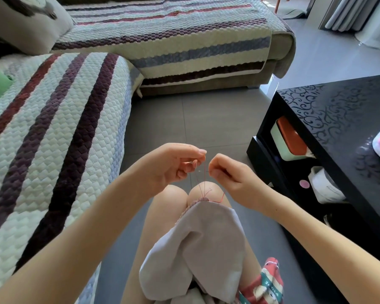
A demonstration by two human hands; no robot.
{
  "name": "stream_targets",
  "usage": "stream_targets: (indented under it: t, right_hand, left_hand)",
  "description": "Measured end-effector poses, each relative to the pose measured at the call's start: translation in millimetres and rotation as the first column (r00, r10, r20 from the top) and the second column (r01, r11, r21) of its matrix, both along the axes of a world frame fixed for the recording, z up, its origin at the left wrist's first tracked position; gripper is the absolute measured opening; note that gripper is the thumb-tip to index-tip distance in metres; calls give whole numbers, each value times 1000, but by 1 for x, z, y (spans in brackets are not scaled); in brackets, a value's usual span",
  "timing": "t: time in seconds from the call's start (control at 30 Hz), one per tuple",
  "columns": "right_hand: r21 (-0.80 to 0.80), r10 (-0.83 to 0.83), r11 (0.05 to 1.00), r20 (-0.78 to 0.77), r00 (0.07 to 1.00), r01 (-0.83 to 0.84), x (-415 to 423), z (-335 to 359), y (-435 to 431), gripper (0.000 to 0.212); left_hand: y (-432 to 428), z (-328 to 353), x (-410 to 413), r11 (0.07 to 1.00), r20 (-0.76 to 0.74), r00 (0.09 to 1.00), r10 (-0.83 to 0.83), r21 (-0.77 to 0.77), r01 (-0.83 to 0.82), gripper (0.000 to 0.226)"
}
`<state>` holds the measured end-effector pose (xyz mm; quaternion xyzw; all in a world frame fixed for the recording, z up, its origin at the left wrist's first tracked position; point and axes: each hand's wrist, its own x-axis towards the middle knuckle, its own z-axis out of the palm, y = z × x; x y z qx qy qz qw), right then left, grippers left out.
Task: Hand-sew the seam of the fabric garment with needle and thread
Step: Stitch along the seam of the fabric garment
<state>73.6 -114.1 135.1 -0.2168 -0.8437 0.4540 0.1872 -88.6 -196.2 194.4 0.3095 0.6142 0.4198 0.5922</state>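
- I see a striped sofa (53, 128) on the left and a black table (338, 119) on the right.
- The pale garment (206, 238) lies over the knees, below both hands.
- The left hand (176, 165) pinches the red thread (204, 178) — the right hand (230, 174) pinches it too.

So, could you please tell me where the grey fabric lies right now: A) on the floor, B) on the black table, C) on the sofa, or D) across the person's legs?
D: the fabric drapes over the legs, while the left hand and right hand pinch the thread above it.
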Motion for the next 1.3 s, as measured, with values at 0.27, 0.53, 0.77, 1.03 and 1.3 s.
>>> stream_targets:
  t: [0.27,0.53,0.77,1.03,1.3]
  right_hand:
    - [-271,-13,960,-270,963,-63,-1,22,-8,11]
    - [-239,-238,953,-219,946,184,8,34,4,14]
    - [-904,-477,403,-339,811,-142,22,51,58,12]
    - [-80,-714,699,-133,688,710,41,7,131,23]
    - [-298,263,932,170,950,-205,33,7,15,16]
  left_hand:
    - [-4,-15,1,999,-102,993,53,5,-53,13]
    - [-33,-43,21,979,-303,932,-200,-93,180,43]
    - [-45,-58,27,994,-294,950,-108,-22,106,41]
    - [-58,-54,27,989,-184,973,-140,22,146,22]
    - [-59,-46,27,992,-190,975,-113,39,122,26]
